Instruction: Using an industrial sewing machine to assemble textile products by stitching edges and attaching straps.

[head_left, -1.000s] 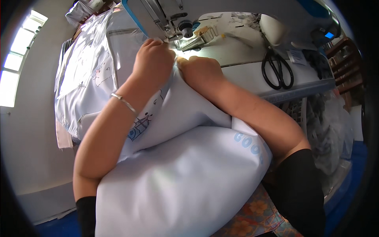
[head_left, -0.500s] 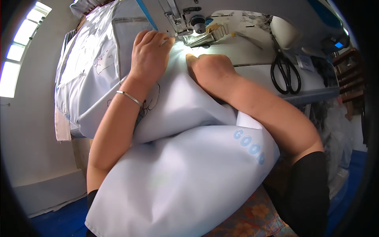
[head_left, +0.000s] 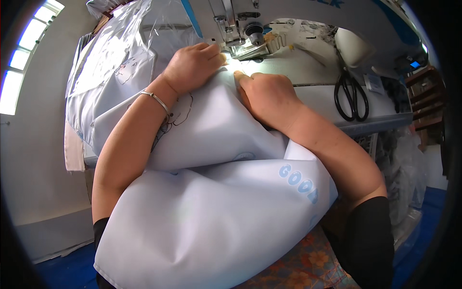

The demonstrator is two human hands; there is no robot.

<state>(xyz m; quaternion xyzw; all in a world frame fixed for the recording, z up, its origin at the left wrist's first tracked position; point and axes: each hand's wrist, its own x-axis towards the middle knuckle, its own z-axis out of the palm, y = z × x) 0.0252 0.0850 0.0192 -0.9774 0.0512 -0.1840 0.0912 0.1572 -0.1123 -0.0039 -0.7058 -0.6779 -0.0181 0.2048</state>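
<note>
A large white fabric with blue lettering and line drawings drapes over my lap and up onto the sewing machine's bed. Its upper edge lies in the bright lamp light just in front of the needle and presser foot area of the sewing machine. My left hand, with a bangle at the wrist, pinches the fabric at the left of the presser foot. To the right, my right hand holds the same fabric between thumb and curled fingers. The two sets of fingertips are close together but apart.
Black-handled scissors lie on the right of the table, beside a small white packet. Tweezers rest behind the bed. More fabric under clear plastic covers the table's left. A wooden chair stands at far right.
My left hand has moved right and slightly down, closer to my right hand. The right hand has shifted a little right and down. The fabric between them has moved along.
</note>
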